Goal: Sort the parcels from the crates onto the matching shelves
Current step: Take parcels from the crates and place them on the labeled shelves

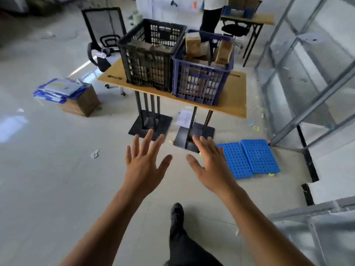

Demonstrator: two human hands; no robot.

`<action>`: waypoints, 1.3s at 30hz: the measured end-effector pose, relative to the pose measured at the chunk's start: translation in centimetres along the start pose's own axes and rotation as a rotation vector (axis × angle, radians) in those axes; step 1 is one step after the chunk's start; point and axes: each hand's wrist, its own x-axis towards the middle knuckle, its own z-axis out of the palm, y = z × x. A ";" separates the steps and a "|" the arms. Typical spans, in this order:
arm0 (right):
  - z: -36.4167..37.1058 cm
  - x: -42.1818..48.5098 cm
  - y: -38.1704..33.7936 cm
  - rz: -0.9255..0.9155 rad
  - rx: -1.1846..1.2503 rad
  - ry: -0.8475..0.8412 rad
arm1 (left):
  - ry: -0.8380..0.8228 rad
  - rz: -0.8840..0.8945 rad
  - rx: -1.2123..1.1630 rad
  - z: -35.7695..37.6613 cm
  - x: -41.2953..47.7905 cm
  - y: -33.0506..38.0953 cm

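Note:
A black crate (148, 54) and a blue crate (201, 73) stand side by side on a wooden table (234, 100) ahead of me. Brown cardboard parcels (193, 44) fill both, and some stick up above the blue crate's rim. My left hand (144, 166) and my right hand (211, 166) are stretched out in front of me, fingers spread, palms down, holding nothing. Both hands are well short of the table, over the floor. Grey metal shelves (311, 89) stand to the right.
Two blue perforated plastic panels (249, 158) lie on the floor right of the table's base plates. A cardboard box topped with blue-and-white mailers (63, 91) sits at the left. A black office chair (103, 35) and a standing person (211, 16) are behind the table.

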 end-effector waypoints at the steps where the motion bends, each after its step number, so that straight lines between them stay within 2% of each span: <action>1: 0.7 1.5 0.0 -0.013 0.008 -0.020 | 0.007 -0.030 -0.001 0.0 0.8 -0.8; 5: 2.5 8.4 0.2 -0.054 0.053 -0.070 | 0.020 -0.118 0.017 -0.6 5.4 -3.1; 11: 2.5 19.4 0.3 -0.091 0.070 -0.049 | 0.031 -0.116 0.091 -2.8 15.6 -5.8; 21: 2.8 35.5 -2.7 -0.130 0.094 -0.012 | 0.113 -0.146 0.033 -5.6 29.2 -11.5; 26: 4.4 43.3 -5.0 -0.096 0.062 0.030 | 0.109 -0.091 -0.037 -6.6 36.6 -15.8; 33: 5.5 51.1 -8.6 0.051 0.027 0.081 | 0.055 0.053 -0.051 -11.0 46.9 -21.1; 39: 6.4 56.3 -9.1 0.130 -0.023 0.161 | 0.005 0.166 -0.072 -12.1 56.0 -22.5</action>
